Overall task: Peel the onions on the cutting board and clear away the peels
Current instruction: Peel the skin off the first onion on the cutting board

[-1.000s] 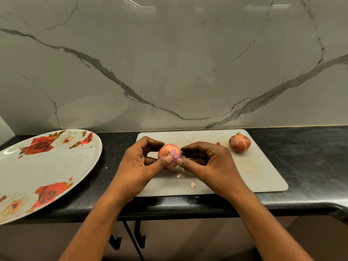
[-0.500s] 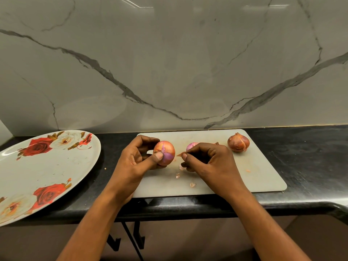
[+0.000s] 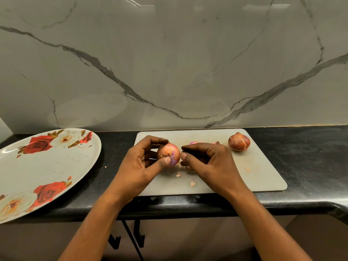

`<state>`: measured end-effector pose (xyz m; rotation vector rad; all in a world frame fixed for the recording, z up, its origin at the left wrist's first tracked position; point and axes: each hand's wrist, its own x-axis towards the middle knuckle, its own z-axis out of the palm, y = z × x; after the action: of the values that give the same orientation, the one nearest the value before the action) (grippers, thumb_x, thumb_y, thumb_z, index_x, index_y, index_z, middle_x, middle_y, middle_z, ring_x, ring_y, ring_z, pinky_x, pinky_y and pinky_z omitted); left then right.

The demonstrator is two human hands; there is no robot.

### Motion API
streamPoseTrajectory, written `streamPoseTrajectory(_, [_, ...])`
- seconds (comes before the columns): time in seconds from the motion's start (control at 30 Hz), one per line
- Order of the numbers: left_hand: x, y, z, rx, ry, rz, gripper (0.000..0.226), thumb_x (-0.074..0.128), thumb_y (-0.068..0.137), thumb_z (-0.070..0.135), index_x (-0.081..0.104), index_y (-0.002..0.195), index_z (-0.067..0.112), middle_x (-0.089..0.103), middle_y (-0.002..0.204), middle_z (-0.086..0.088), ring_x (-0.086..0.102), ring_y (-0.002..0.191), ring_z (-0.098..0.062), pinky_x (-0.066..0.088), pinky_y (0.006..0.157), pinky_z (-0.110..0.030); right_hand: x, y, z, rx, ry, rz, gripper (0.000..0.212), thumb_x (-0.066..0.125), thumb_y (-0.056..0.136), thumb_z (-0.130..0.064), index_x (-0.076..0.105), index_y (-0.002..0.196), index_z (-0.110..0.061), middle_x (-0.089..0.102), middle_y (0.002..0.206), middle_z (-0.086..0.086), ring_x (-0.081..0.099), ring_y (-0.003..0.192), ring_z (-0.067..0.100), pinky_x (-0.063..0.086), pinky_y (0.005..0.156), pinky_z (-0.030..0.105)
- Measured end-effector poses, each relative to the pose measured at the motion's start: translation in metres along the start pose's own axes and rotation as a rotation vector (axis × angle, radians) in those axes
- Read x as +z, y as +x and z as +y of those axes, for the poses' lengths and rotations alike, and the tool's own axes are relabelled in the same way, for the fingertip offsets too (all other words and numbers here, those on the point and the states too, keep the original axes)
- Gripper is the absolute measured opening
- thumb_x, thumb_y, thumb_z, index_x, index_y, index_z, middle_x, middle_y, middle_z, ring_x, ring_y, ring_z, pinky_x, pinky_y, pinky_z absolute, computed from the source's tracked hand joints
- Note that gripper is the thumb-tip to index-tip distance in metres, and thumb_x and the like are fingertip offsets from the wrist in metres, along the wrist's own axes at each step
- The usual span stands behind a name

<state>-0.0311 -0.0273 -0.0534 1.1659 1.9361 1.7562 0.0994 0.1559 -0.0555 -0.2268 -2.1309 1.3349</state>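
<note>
My left hand [image 3: 140,162] holds a partly peeled onion [image 3: 170,153] just above the white cutting board [image 3: 263,172], thumb pressed on its front. My right hand [image 3: 209,161] is right beside the onion, fingers curled with thumb and forefinger at its right side; whether they pinch skin I cannot tell. A peeled pinkish onion [image 3: 194,143] peeks out behind my right hand. An unpeeled brown onion [image 3: 239,142] sits at the board's far right. Small peel scraps [image 3: 193,183] lie on the board near its front edge.
A large oval rose-patterned plate [image 3: 56,166] lies on the black counter [image 3: 310,157] to the left of the board. A marble wall rises behind. The counter's front edge runs just below my wrists.
My right hand pulled away from the onion to the right, then came back against it. My left hand turned the onion, showing more purple flesh.
</note>
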Motion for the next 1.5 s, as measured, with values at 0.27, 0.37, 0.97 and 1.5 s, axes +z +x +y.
streamPoseTrajectory(0.27, [0.003, -0.001, 0.002, 0.025, 0.060, -0.068, 0.046, 0.084, 0.084, 0.025, 0.068, 0.127, 0.023, 0.070, 0.125, 0.004, 0.071, 0.114, -0.023, 0.062, 0.094, -0.045, 0.000, 0.001, -0.001, -0.063, -0.030, -0.110, 0.034, 0.083, 0.092, -0.020, 0.078, 0.126, -0.018, 0.080, 0.107, -0.008, 0.077, 0.102, 0.008, 0.064, 0.091, 0.031])
streamPoseTrajectory(0.37, [0.002, -0.001, 0.001, 0.029, 0.059, -0.078, 0.045, 0.083, 0.085, 0.022, 0.067, 0.128, 0.023, 0.069, 0.125, 0.005, 0.070, 0.115, -0.023, 0.062, 0.095, -0.044, 0.000, 0.001, -0.002, -0.077, -0.050, -0.107, 0.030, 0.080, 0.093, -0.017, 0.080, 0.122, -0.023, 0.080, 0.101, -0.010, 0.077, 0.097, 0.009, 0.065, 0.088, 0.033])
streamPoseTrajectory(0.97, [0.002, 0.000, 0.005, -0.010, 0.023, 0.025, 0.048, 0.087, 0.079, 0.028, 0.067, 0.123, 0.025, 0.071, 0.119, 0.010, 0.075, 0.107, -0.019, 0.063, 0.087, -0.034, -0.001, 0.001, 0.000, -0.088, -0.076, -0.024, 0.016, 0.086, 0.089, -0.028, 0.084, 0.102, -0.018, 0.080, 0.090, -0.010, 0.079, 0.087, 0.012, 0.066, 0.078, 0.036])
streamPoseTrajectory(1.5, [0.001, 0.000, 0.002, -0.012, 0.022, 0.020, 0.046, 0.088, 0.083, 0.027, 0.066, 0.124, 0.021, 0.070, 0.122, 0.002, 0.074, 0.108, -0.023, 0.063, 0.093, -0.044, 0.000, 0.002, 0.009, -0.065, -0.058, 0.030, 0.008, 0.077, 0.092, -0.021, 0.080, 0.085, -0.019, 0.077, 0.078, 0.001, 0.077, 0.075, 0.024, 0.062, 0.073, 0.052])
